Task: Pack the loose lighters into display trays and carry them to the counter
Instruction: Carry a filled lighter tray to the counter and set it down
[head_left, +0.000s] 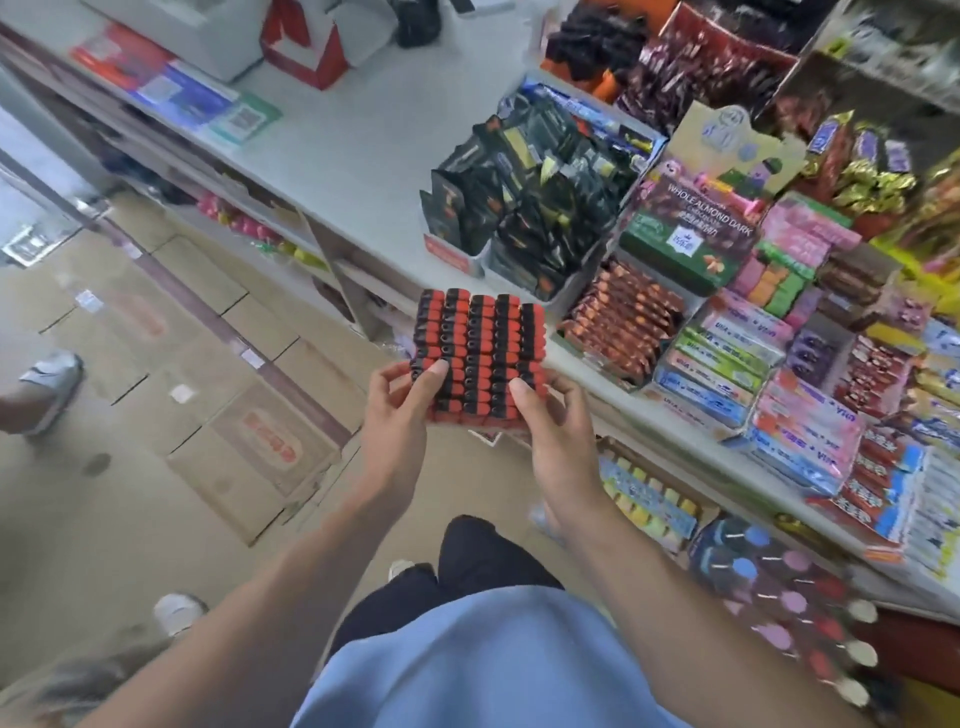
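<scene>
The tray of red-and-black lighters (480, 356) was held in the air between both hands, just short of the white counter (332, 156). The left hand (397, 415) gripped its near left corner, thumb lying across the top row; the right hand (553, 421) gripped the near right corner likewise, fingers curled beneath. Both forearms reached forward, wrists slightly bent upward.
</scene>
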